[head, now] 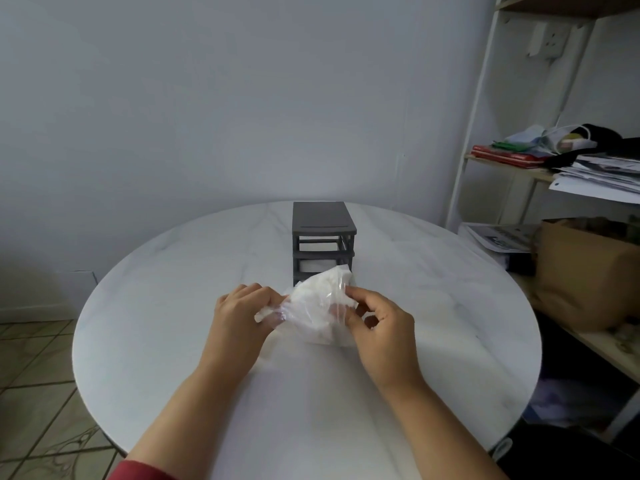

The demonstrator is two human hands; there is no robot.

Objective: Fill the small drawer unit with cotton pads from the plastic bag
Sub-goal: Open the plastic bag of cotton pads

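Centrally, left hand (239, 313) and right hand (381, 327) pinching plastic bag (318, 299), masking drawer unit (322, 220) base, shelf (471, 133) rightward

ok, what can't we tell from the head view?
All head view:
- Drawer unit bottom level: hidden behind the plastic bag.
- Count of cotton pads: blurred inside the crumpled bag.
- Bag's opening: covered by left hand and right hand.
- White thing in the unit's middle level: too small to identify.

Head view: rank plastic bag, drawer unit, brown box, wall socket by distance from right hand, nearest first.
1. plastic bag: held by the right hand
2. drawer unit: just behind the bag, mid-table
3. brown box: off the table, right side
4. wall socket: high up, far right
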